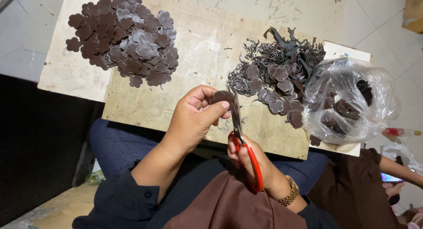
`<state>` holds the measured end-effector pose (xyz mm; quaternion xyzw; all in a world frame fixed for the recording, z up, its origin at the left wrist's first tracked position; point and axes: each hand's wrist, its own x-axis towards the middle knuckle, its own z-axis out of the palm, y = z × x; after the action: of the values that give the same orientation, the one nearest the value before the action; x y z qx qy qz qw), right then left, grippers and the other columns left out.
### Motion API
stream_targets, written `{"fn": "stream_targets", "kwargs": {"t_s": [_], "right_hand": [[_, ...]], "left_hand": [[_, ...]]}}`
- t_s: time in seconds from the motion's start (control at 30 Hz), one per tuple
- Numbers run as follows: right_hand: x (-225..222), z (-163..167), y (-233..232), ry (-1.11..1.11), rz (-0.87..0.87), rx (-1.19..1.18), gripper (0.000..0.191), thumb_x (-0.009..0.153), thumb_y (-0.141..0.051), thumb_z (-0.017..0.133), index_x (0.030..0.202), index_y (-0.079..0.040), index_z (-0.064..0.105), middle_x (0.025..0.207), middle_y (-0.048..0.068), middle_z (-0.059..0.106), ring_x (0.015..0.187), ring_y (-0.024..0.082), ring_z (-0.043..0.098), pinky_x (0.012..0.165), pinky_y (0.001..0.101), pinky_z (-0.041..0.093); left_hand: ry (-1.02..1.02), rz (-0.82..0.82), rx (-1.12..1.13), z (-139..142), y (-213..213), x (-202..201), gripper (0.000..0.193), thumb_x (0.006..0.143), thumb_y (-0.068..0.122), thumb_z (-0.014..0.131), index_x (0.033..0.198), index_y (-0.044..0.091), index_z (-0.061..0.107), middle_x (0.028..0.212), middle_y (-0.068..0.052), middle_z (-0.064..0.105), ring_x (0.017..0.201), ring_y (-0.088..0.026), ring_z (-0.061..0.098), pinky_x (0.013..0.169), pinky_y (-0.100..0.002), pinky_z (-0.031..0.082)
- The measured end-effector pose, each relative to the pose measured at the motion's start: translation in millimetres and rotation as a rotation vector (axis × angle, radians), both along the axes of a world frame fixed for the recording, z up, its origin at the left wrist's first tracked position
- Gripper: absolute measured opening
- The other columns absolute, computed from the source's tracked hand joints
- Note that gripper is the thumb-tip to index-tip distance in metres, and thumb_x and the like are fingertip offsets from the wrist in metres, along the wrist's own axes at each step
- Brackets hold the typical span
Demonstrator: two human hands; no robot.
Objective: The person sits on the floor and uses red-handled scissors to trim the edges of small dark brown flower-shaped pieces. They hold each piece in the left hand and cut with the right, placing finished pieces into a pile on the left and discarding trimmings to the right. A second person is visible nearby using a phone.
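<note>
Scissors (244, 143), one red-handled pair, sit clenched in the right hand (251, 160); left hand (194, 119) pinches one brown flower cutout (222, 97) above the surface (198, 48), between two cutout heaps.

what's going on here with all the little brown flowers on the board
A person sits with a wooden board across the lap. The left hand pinches a brown flower-shaped piece, and the right hand works red-handled scissors with the blades at that piece's edge. A heap of neat flower pieces lies at the board's far left. A rougher pile with offcut strips sits at the right, beside a clear plastic bag holding more brown pieces.
</note>
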<state>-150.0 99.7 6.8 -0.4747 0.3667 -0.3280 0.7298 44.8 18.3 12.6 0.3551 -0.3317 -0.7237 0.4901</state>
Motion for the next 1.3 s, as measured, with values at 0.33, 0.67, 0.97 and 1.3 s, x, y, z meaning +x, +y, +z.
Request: {"fn": "stream_targets", "kwargs": {"t_s": [0.33, 0.67, 0.97, 1.3], "right_hand": [[-2, -8, -4, -0.01, 0.047, -0.031, 0.068, 0.097, -0.073, 0.05, 0.109, -0.006, 0.047, 0.087, 0.0, 0.042, 0.078, 0.011, 0.038, 0.07, 0.0255, 0.037], [-3, -9, -3, 0.028, 0.062, -0.033, 0.071, 0.095, -0.075, 0.051, 0.112, -0.006, 0.048, 0.09, 0.001, 0.045, 0.08, 0.011, 0.041, 0.073, 0.0258, 0.04], [2, -9, 0, 0.032, -0.043, 0.035, 0.062, 0.099, -0.07, 0.048, 0.102, -0.007, 0.046, 0.083, 0.0, 0.04, 0.072, 0.011, 0.036, 0.063, 0.0248, 0.034], [1, -7, -4, 0.07, 0.043, -0.081, 0.078, 0.091, -0.082, 0.048, 0.11, -0.006, 0.049, 0.091, 0.002, 0.045, 0.08, 0.012, 0.042, 0.072, 0.0261, 0.04]], "left_hand": [[0.017, -0.017, -0.037, -8, 2, -4, 0.011, 0.092, 0.001, 0.072, 0.1, 0.0, 0.064, 0.093, -0.006, 0.072, 0.081, -0.009, 0.068, 0.075, -0.025, 0.058], [-0.013, 0.007, -0.031, -11, 5, -7, 0.011, 0.093, 0.002, 0.072, 0.099, 0.001, 0.062, 0.091, -0.006, 0.071, 0.08, -0.008, 0.067, 0.073, -0.024, 0.057], [-0.066, 0.012, -0.004, -10, 5, -10, 0.014, 0.092, 0.007, 0.073, 0.099, 0.003, 0.062, 0.088, -0.005, 0.072, 0.076, -0.008, 0.07, 0.063, -0.022, 0.054], [-0.078, 0.004, 0.008, -10, 6, -9, 0.013, 0.092, 0.007, 0.073, 0.1, 0.003, 0.063, 0.087, -0.005, 0.072, 0.076, -0.008, 0.07, 0.064, -0.022, 0.054]]}}
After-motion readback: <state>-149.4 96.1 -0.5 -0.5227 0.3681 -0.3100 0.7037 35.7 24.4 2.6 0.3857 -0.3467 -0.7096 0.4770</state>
